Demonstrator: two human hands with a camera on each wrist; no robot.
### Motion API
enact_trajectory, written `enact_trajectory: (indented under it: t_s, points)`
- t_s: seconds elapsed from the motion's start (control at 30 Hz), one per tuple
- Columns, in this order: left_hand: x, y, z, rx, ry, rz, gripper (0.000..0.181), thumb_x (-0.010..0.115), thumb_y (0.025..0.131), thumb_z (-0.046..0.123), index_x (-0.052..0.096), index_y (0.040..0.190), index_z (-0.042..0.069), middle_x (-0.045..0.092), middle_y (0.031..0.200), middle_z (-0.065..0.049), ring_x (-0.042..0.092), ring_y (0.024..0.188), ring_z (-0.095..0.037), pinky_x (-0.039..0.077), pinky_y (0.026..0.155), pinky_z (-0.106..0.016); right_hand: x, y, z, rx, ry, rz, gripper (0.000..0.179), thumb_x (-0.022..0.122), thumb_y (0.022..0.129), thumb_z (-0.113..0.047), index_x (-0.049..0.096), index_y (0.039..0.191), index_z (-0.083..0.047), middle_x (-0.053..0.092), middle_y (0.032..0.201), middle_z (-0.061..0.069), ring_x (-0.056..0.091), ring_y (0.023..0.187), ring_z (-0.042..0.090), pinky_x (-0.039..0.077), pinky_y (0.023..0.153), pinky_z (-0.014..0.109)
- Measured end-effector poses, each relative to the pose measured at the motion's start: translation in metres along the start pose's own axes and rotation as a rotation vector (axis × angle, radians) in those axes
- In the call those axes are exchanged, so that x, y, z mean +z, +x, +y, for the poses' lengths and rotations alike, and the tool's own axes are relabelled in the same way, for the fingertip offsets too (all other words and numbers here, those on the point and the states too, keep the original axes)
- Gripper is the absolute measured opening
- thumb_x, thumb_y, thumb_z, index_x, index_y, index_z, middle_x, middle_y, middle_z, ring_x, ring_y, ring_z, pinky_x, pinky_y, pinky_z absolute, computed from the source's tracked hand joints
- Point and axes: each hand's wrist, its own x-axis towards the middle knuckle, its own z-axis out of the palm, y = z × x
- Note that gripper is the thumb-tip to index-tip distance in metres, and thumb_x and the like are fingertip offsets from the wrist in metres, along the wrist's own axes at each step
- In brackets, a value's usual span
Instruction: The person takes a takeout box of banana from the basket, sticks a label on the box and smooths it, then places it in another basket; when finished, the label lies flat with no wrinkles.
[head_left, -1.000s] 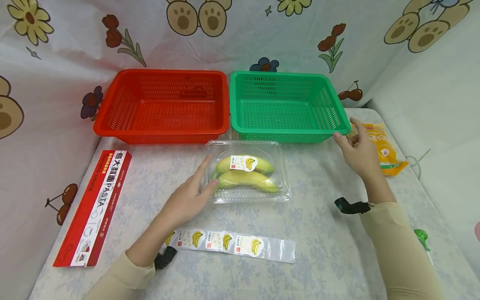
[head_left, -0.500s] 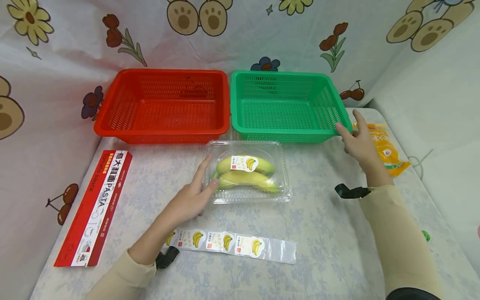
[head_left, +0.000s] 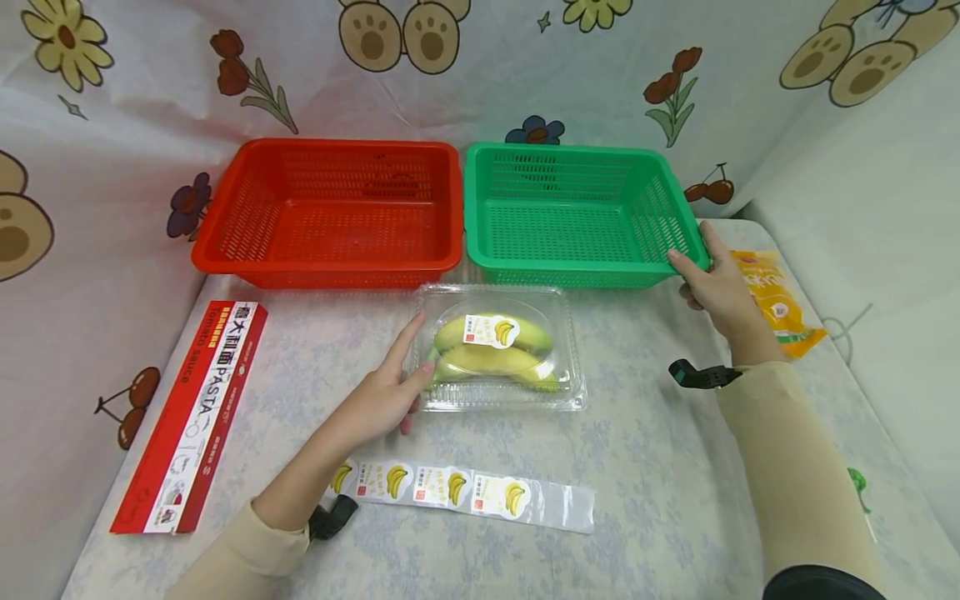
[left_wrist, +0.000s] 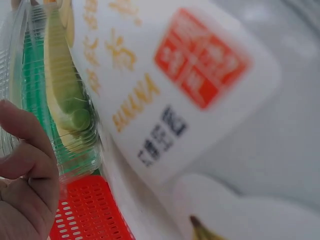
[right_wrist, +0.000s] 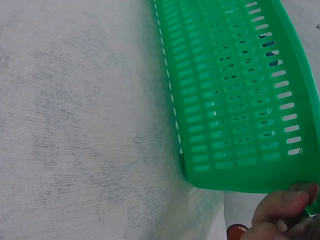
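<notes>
A clear plastic clamshell box (head_left: 491, 400) holds bananas (head_left: 487, 360) and has a banana sticker (head_left: 491, 331) on its lid. My left hand (head_left: 381, 396) rests against the box's left side, index finger straight along the edge and thumb at the near corner. In the left wrist view some of its fingers (left_wrist: 30, 165) are bent beside the box. At the back right, my right hand (head_left: 716, 287) grips the near right corner of a green basket (head_left: 570, 277), thumb over the rim; the right wrist view shows its fingertips (right_wrist: 287, 200) at that corner.
A red basket (head_left: 322, 277) stands left of the green one. The red pasta box (head_left: 187, 417) lies at left, a yellow bag (head_left: 776, 300) at right. Nearer me is a strip of banana stickers (head_left: 472, 497). A green item (head_left: 858, 483) lies beside my right sleeve.
My right hand has closed its fingers round the green basket's corner, having moved slightly from beside it. My left hand stays at the box with little movement.
</notes>
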Motion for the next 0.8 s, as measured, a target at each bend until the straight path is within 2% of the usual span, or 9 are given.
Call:
enact_trajectory:
  t_s: [0.07,0.13,0.23,0.33,0.57,0.8]
  points:
    - [0.000,-0.001,0.001,-0.007,0.008,0.006,0.068,0.046,0.105,0.038,-0.001,0.142,0.070,0.054,0.069,-0.011,0.058,0.051,-0.034,0.044,0.054,-0.035,-0.003,0.003,0.002,0.015,0.028,-0.013,0.090,0.057,0.097,-0.044,-0.008,0.159,-0.035,0.055,0.101,-0.009,0.038,0.051,0.016,0.032,0.049,0.031]
    - [-0.001,-0.002,0.001,-0.018,0.016,0.017,0.067,0.047,0.104,0.039,0.001,0.142,0.071,0.054,0.070,-0.010,0.057,0.051,-0.033,0.045,0.055,-0.035,-0.005,0.005,0.004,0.033,0.073,-0.023,0.093,0.060,0.095,-0.042,-0.008,0.159,-0.035,0.056,0.085,-0.010,0.036,0.050,0.017,0.027,0.049,0.034]
    - [-0.002,-0.005,0.001,-0.030,0.025,0.035,0.066,0.047,0.104,0.039,0.004,0.141,0.072,0.054,0.068,-0.010,0.056,0.051,-0.033,0.045,0.056,-0.035,-0.008,0.009,0.006,0.058,0.113,-0.038,0.097,0.064,0.093,-0.041,-0.007,0.158,-0.036,0.049,0.062,-0.008,0.034,0.048,0.017,0.023,0.050,0.036]
    - [-0.002,-0.009,0.001,-0.031,0.020,0.043,0.065,0.047,0.104,0.038,0.006,0.141,0.072,0.054,0.067,-0.010,0.053,0.050,-0.030,0.045,0.054,-0.034,-0.010,0.010,0.007,0.079,0.128,-0.049,0.097,0.065,0.092,-0.041,-0.007,0.157,-0.040,0.045,0.058,-0.009,0.032,0.048,0.018,0.023,0.050,0.036]
    - [-0.006,-0.018,0.000,-0.016,0.014,0.046,0.063,0.046,0.105,0.036,0.010,0.145,0.067,0.047,0.061,-0.006,0.041,0.047,-0.019,0.034,0.044,-0.027,-0.012,0.009,0.008,0.097,0.140,-0.035,0.095,0.067,0.091,-0.039,-0.003,0.156,-0.043,0.039,0.054,-0.009,0.033,0.048,0.018,0.026,0.050,0.035]
    - [-0.011,-0.031,-0.002,0.004,-0.023,0.053,0.064,0.048,0.105,0.033,0.013,0.146,0.067,0.045,0.064,-0.007,0.041,0.049,-0.019,0.038,0.045,-0.027,-0.014,0.008,0.010,0.083,0.173,-0.054,0.095,0.067,0.093,-0.035,-0.003,0.157,-0.041,0.042,0.056,-0.007,0.032,0.049,0.019,0.021,0.054,0.038]
